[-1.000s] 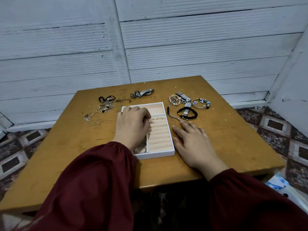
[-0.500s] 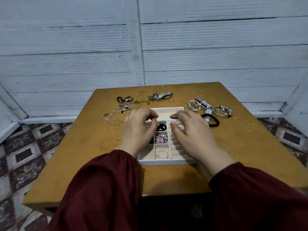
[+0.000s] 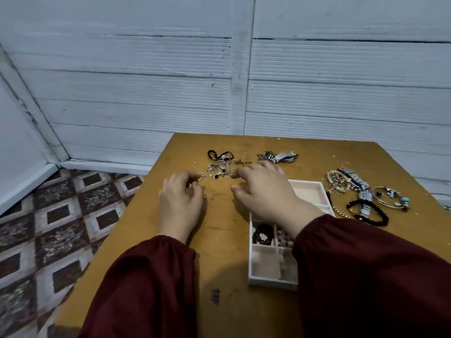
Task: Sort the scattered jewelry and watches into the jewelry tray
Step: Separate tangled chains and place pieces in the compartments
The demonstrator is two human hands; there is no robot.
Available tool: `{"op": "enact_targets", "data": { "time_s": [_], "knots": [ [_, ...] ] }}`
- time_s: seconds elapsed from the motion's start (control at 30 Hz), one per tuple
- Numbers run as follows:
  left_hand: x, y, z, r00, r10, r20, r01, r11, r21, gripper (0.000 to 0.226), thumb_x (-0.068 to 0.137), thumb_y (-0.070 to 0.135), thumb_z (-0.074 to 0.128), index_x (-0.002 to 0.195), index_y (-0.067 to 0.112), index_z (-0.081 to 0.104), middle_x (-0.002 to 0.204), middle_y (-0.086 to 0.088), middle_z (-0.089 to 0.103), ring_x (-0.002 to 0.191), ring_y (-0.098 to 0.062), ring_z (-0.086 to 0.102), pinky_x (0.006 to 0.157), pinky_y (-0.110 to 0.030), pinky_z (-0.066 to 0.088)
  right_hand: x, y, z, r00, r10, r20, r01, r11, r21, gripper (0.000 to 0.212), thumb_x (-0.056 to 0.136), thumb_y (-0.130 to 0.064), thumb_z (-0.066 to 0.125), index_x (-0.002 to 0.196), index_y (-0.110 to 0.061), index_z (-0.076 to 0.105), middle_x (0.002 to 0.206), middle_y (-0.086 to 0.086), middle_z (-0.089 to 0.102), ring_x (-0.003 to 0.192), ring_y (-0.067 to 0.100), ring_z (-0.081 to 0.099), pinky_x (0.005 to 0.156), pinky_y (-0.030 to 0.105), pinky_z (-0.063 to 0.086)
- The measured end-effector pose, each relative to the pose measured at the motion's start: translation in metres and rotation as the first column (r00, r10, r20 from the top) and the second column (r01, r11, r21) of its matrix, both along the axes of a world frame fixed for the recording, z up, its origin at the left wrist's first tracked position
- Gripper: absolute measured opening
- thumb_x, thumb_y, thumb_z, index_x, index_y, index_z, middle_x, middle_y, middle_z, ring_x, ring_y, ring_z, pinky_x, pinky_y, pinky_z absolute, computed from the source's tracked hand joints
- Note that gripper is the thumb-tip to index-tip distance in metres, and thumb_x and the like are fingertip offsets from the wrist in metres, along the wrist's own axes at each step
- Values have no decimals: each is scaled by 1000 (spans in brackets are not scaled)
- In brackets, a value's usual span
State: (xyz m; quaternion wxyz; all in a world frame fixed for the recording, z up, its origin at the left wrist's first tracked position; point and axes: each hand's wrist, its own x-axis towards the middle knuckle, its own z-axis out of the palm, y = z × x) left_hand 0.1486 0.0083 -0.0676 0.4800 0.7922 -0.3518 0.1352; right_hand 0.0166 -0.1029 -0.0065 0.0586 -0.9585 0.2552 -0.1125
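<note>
The white jewelry tray (image 3: 309,184) with pink lining lies on the table right of centre, partly under my right forearm. A dark bead bracelet (image 3: 262,235) and pink beads (image 3: 284,238) lie in its compartments. A tangle of thin chains (image 3: 219,170) lies left of the tray's far end. My left hand (image 3: 181,200) is curled at the tangle's left end, its fingertips touching a chain; whether it grips the chain I cannot tell. My right hand (image 3: 264,191) is spread with its fingertips at the tangle's right edge, holding nothing.
On the wooden table (image 3: 224,240) a black cord (image 3: 219,154) and a silver watch (image 3: 284,156) lie beyond the tangle. Right of the tray are watches (image 3: 355,179), a black bead bracelet (image 3: 371,214) and a charm bangle (image 3: 390,198). A small ring (image 3: 205,195) lies by my left hand. The table's left edge drops to patterned floor.
Both hands have left the tray and moved to the far left, to the chain tangle. The view has turned left, so the tray now sits to the right.
</note>
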Motion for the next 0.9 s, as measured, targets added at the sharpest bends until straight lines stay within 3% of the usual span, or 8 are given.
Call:
{"op": "enact_targets", "data": {
  "time_s": [0.13, 0.27, 0.37, 0.5, 0.63, 0.8, 0.9],
  "knots": [
    [19, -5, -2, 982, 74, -176, -77, 997, -10, 15, 85, 14, 56, 94, 23, 64, 96, 2, 61, 96, -22, 57, 88, -45, 48, 29, -6, -3, 998, 39, -52, -40, 999, -18, 36, 94, -41, 46, 128, -30, 52, 134, -2, 53, 131, 24, 36, 112, 44, 19],
    [36, -4, -3, 966, 124, -228, -122, 992, 24, 16, 85, 17, 56, 96, 24, 66, 97, 0, 61, 99, -24, 55, 89, -45, 47, 57, -11, -11, 994, 69, -89, -74, 996, -57, 35, 93, -39, 49, 127, -30, 53, 132, 1, 54, 129, 27, 38, 109, 42, 23],
    [53, -1, -3, 955, 190, -228, -178, 981, 72, 18, 84, 20, 57, 98, 27, 67, 101, -1, 64, 102, -27, 56, 90, -46, 47, 76, -10, -18, 992, 88, -87, -94, 993, -65, 34, 93, -38, 50, 125, -31, 55, 131, 1, 54, 128, 26, 39, 108, 42, 24],
    [60, -5, -3, 958, 229, -173, -178, 947, 268, 21, 88, 29, 56, 106, 32, 67, 107, -1, 65, 112, -27, 48, 97, -42, 39, 95, -9, -26, 990, 119, -77, -123, 991, -53, 33, 92, -35, 51, 125, -32, 56, 131, 0, 53, 130, 26, 36, 108, 42, 22],
    [63, -10, -2, 970, 216, -109, -154, 899, 409, 26, 92, 46, 51, 110, 36, 67, 112, 4, 64, 114, -27, 45, 95, -41, 33, 100, -25, -22, 1000, 21, 3, -21, 1000, 14, 33, 91, -30, 57, 123, -35, 56, 132, -1, 54, 127, 25, 40, 107, 41, 25],
    [59, -15, 2, 983, 164, -82, -105, 870, 482, 27, 88, 54, 54, 103, 37, 69, 102, 10, 58, 112, -22, 42, 94, -41, 28, 95, -52, -14, 997, -79, 27, 76, 991, 108, 34, 89, -25, 60, 121, -36, 58, 130, 4, 54, 126, 27, 41, 104, 40, 28],
    [56, -16, 5, 981, 177, -75, -118, 865, 488, 24, 87, 53, 56, 100, 37, 68, 99, 11, 58, 112, -21, 42, 84, -38, 24, 96, -58, -13, 996, -84, 23, 80, 990, 119, 31, 89, -25, 59, 118, -36, 59, 133, 5, 53, 128, 27, 40, 105, 41, 27]
  ]
}}
